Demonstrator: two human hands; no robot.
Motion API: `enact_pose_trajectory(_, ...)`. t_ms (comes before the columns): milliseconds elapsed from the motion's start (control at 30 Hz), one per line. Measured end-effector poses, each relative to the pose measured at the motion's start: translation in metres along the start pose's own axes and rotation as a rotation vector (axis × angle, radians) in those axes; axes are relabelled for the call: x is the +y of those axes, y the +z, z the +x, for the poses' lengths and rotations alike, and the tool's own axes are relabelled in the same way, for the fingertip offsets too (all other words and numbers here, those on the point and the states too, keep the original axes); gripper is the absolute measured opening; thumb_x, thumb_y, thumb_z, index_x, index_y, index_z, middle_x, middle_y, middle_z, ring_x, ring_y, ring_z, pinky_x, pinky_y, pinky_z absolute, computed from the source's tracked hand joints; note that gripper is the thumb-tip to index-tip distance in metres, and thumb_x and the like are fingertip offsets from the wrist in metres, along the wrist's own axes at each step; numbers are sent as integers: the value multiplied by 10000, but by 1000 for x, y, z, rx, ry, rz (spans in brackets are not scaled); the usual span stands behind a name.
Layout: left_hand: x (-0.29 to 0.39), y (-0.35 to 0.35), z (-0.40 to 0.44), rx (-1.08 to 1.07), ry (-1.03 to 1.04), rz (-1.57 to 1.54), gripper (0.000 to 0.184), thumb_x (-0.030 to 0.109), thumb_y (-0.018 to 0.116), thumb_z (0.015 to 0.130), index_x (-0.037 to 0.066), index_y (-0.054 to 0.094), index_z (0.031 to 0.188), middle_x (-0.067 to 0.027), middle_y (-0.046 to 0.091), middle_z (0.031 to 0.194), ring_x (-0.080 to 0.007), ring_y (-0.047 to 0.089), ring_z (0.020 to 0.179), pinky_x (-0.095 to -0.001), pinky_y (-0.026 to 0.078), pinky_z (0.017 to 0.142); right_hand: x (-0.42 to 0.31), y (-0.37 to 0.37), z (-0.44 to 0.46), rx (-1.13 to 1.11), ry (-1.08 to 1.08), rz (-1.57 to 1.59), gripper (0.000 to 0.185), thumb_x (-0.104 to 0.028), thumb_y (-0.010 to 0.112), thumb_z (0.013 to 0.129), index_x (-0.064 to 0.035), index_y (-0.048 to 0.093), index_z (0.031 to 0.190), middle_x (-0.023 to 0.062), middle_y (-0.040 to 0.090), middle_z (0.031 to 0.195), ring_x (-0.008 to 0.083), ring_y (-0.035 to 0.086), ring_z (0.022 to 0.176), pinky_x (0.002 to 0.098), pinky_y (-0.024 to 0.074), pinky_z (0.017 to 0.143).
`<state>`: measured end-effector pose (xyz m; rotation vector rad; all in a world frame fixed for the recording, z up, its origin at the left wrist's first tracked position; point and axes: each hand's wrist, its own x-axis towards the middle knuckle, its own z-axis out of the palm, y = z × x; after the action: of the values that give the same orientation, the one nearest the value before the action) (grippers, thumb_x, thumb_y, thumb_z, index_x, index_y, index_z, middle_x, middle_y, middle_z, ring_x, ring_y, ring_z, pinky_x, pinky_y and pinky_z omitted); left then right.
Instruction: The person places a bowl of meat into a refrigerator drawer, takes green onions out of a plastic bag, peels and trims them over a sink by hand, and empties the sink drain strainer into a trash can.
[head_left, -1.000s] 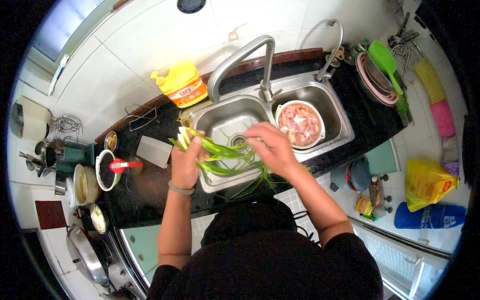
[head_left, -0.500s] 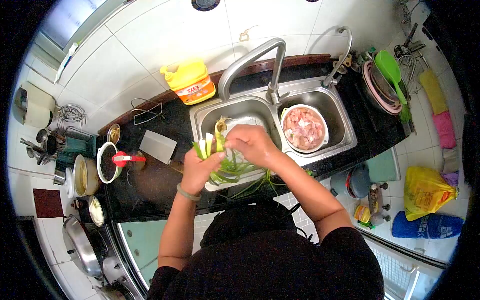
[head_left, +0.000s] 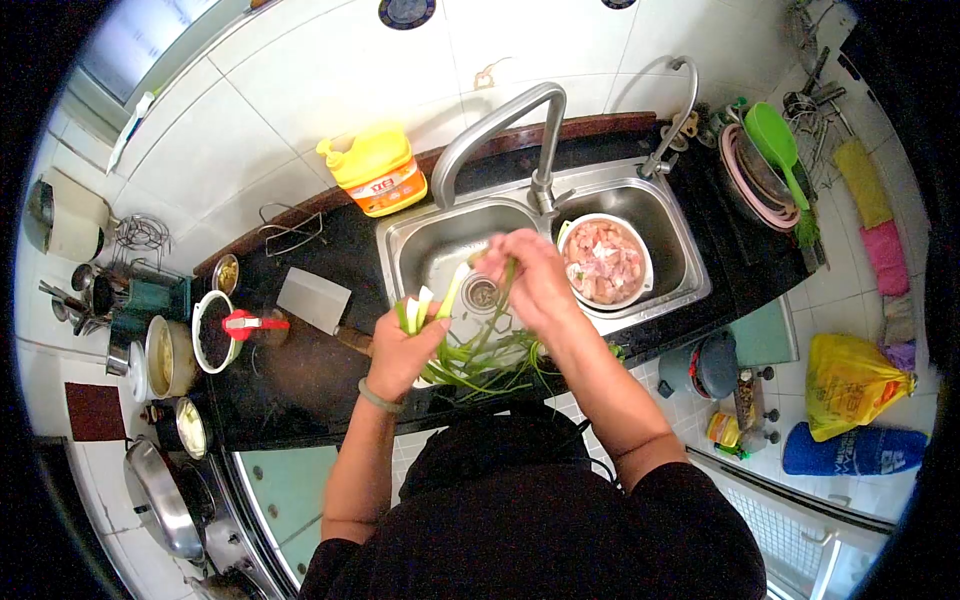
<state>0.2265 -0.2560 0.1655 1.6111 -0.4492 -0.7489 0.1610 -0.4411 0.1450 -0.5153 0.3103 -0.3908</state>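
Over the near edge of the left sink basin (head_left: 415, 262), my left hand (head_left: 403, 350) is closed round a bunch of green onions (head_left: 465, 362), white ends up and leaves trailing right. My right hand (head_left: 530, 280) is above the basin's right side, its fingers drawn together and partly blurred. A green strand hangs by its fingertips, beside the tip of one white stalk. A white bowl of cut raw meat (head_left: 606, 260) sits in the right basin, just right of this hand.
A steel faucet (head_left: 500, 112) arches over the left basin. Behind stands a yellow detergent bottle (head_left: 378, 175). A cleaver (head_left: 314, 299) lies left of my left hand. Further left are a white-rimmed pot (head_left: 208, 332) and red-handled tool (head_left: 240, 323). Stacked bowls (head_left: 745, 180) stand at right.
My right hand has moved right, away from the bunch where it was pinching half a second ago. The stalk with the rooty end no longer stands upright above my left hand.
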Motion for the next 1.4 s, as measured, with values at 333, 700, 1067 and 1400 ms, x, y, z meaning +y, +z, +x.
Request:
enact_pose_trajectory(333,-4,-7,-2,16,6,110,139,50,634,759,3,580,879,11,572,741,-45,496,622,-202,415,557,-7,5,-10,-285,-65,-926,174,-27,554,837,-28,485,997,76,581,839,142,594,734,261,515,661)
enact_pose_trajectory(700,-9,-5,2,4,61,152,133,62,666,744,3,598,842,-9,553,755,-63,502,693,-228,427,618,-1,9,-16,-302,-599,-1511,116,-13,578,758,11,582,871,65,599,701,122,618,707,271,483,574)
enact_pose_trajectory(1067,-15,-8,6,15,108,209,106,58,659,735,6,573,771,-3,514,699,-69,475,649,-232,401,582,2,7,-10,-204,76,-719,113,6,573,791,29,562,901,87,607,795,136,618,638,237,490,553)
enact_pose_trajectory(1400,-17,-15,7,-28,267,342,129,60,663,741,31,554,804,0,546,715,-71,495,637,-229,415,569,7,9,-13,-298,-347,-1303,96,12,577,780,11,594,875,45,612,735,88,610,631,221,471,534)
